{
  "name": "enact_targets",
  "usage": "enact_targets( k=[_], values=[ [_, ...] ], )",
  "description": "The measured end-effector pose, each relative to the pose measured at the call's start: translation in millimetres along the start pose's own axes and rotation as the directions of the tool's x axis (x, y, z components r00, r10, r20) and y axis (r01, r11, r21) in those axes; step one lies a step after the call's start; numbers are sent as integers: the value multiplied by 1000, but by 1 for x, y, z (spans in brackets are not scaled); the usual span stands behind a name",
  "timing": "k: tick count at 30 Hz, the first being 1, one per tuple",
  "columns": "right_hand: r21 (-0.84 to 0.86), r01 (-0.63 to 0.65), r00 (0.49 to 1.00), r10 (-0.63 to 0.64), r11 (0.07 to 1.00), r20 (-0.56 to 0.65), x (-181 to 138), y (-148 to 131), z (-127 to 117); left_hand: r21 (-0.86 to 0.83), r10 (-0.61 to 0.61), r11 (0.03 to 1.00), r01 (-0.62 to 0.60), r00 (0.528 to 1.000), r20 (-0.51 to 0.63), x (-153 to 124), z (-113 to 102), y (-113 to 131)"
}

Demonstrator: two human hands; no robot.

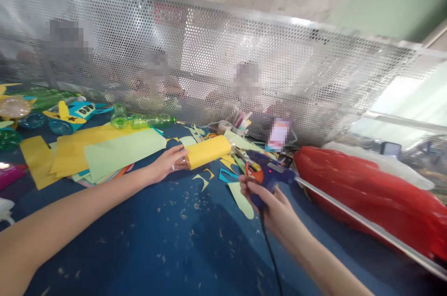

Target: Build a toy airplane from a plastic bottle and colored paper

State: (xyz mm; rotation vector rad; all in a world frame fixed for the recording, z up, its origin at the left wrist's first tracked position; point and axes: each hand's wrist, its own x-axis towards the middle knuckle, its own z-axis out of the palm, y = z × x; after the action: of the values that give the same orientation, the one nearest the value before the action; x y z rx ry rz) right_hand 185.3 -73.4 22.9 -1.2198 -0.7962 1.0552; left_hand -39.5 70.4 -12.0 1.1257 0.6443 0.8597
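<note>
My left hand point(170, 161) reaches across the blue table point(167, 244) and grips the near end of a bottle wrapped in yellow paper point(208, 151), which lies on its side. My right hand point(270, 203) is closed round the handle of a dark blue glue gun point(270, 172). The gun's nozzle points left toward the far end of the yellow roll. Its black cord point(268, 249) trails down toward me. Paper scraps in yellow, blue and green point(223, 177) lie between my two hands.
Yellow and pale green paper sheets point(104, 149) are stacked at the left, with green plastic bottles point(139, 121) and a paper-covered plane model point(73, 114) behind. A red plastic bag point(366, 193) fills the right side. A perforated metal screen point(223, 63) runs along the table's far edge.
</note>
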Motion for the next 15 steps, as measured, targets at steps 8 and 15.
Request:
enact_targets(
  k=[8, 15],
  values=[
    [-316, 292, 927, -184, 903, 328, -4, 33, 27, -64, -46, 997, 52, 995, 89, 5, -7, 0],
    [-502, 408, 907, -277, 762, 317, -13, 43, 26, -33, -91, 995, 94, 992, 85, 7, -10, 0]
  ],
)
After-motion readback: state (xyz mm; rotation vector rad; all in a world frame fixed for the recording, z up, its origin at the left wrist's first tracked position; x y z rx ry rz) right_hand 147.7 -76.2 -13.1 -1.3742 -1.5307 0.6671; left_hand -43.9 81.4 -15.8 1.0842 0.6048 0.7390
